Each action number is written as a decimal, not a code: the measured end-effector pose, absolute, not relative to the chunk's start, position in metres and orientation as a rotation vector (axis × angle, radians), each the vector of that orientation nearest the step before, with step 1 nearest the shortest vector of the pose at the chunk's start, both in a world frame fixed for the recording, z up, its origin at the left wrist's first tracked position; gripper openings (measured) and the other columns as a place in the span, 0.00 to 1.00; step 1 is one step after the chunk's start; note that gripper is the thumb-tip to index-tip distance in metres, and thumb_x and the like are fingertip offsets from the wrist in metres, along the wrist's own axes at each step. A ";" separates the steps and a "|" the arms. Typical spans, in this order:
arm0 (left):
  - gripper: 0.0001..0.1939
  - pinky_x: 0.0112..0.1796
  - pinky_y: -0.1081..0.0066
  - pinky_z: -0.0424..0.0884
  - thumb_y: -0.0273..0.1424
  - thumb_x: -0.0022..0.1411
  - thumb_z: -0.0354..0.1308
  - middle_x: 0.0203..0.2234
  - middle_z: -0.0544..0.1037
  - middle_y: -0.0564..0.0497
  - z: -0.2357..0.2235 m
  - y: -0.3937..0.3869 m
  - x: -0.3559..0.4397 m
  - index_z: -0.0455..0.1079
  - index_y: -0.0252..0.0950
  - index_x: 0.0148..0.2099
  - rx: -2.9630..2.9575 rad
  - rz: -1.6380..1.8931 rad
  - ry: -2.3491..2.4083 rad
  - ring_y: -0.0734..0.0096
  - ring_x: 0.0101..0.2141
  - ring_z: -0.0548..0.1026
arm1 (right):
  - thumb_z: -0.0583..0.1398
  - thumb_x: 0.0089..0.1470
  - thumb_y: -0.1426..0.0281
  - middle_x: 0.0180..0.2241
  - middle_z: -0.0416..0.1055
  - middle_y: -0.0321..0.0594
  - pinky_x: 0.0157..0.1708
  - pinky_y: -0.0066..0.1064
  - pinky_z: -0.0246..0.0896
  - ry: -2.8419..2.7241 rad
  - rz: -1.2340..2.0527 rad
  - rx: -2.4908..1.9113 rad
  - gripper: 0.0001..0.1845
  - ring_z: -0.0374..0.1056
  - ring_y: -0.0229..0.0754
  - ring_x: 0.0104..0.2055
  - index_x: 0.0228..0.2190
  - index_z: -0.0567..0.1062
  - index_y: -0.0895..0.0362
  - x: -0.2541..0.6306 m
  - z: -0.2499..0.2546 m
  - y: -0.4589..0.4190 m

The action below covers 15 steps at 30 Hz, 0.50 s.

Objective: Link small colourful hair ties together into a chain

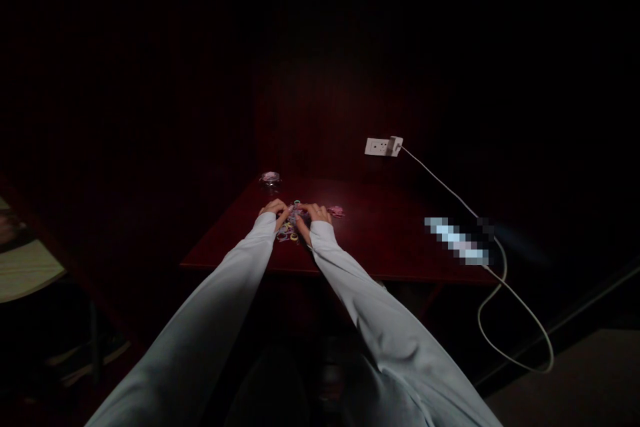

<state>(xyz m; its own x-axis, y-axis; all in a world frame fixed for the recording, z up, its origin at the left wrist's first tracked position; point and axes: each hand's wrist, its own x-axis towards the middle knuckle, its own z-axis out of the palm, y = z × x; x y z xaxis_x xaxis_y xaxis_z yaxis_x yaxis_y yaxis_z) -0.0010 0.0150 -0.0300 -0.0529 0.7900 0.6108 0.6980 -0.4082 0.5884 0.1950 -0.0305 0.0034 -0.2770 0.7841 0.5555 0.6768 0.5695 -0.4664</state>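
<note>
A loose pile of small coloured bands that look like hair ties (293, 235) lies on the dark red table (385, 240), in purple, yellow and green tones. My left hand (275, 208) rests at the pile's left side, fingers bent forward and touching its edge. On the other side, my right hand (316, 215) reaches over the pile with fingers and thumb apart. Nothing is visibly gripped in either hand, though the fingertips partly merge with the pile. Just right of my right hand sits a smaller bunch of pink bands (337, 211).
A small clear jar (271, 179) with something pink at its top stands at the table's back left. A wall socket (383, 147) holds a charger, whose white cable (440, 180) runs down past a blurred-out object (457, 240) at the right. A pale round surface (30, 270) shows far left.
</note>
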 end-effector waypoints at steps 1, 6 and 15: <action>0.16 0.40 0.65 0.68 0.38 0.68 0.59 0.31 0.76 0.51 -0.031 0.016 0.000 0.69 0.40 0.27 2.090 1.506 1.632 0.65 0.34 0.74 | 0.62 0.68 0.63 0.55 0.77 0.42 0.56 0.39 0.58 -2.030 0.198 -1.157 0.16 0.67 0.49 0.55 0.55 0.79 0.49 0.192 0.003 -0.032; 0.16 0.41 0.65 0.72 0.40 0.66 0.56 0.32 0.77 0.50 -0.033 0.017 0.000 0.70 0.41 0.26 2.095 1.492 1.569 0.64 0.34 0.74 | 0.65 0.66 0.62 0.58 0.77 0.41 0.57 0.39 0.59 -2.043 0.280 -1.156 0.18 0.67 0.49 0.55 0.56 0.80 0.47 0.193 0.000 -0.028; 0.15 0.45 0.64 0.76 0.40 0.66 0.59 0.33 0.79 0.49 -0.028 0.019 0.000 0.73 0.42 0.27 2.095 1.369 1.561 0.63 0.38 0.77 | 0.65 0.66 0.60 0.56 0.78 0.40 0.57 0.40 0.58 -2.065 0.304 -1.226 0.15 0.65 0.50 0.55 0.53 0.82 0.45 0.195 0.002 -0.030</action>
